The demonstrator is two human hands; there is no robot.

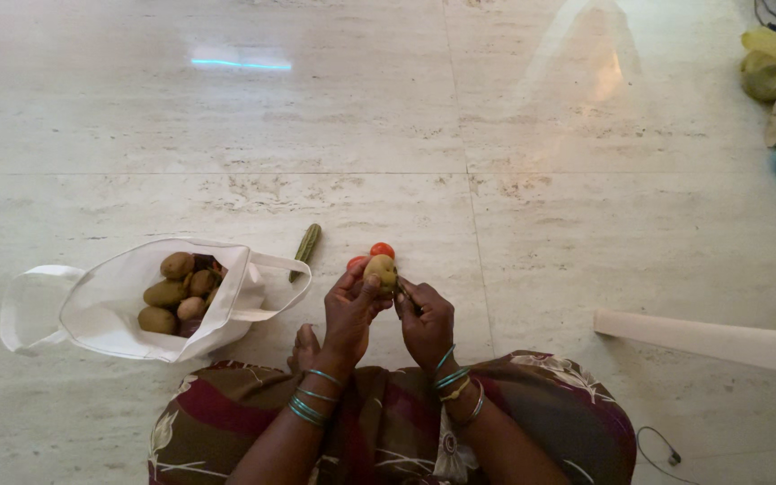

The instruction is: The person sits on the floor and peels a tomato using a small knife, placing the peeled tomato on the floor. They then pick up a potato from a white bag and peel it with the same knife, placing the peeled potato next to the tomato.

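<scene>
Glossy polished stone floor [226,117]; matt white cloth bag [119,314] left of left hand [349,310]; dull-skinned potato [381,269] in its fingers.

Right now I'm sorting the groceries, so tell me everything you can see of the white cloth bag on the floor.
The white cloth tote bag lies slumped on its side on the pale stone floor, to the person's left, mouth gaping towards the camera. Its fabric looks soft and creased. One looped handle curls out on the right, another on the left. Inside lie several brown, rounded potatoes. A green cucumber lies just past the right handle; whether they touch is unclear. Neither hand touches the bag.
</scene>
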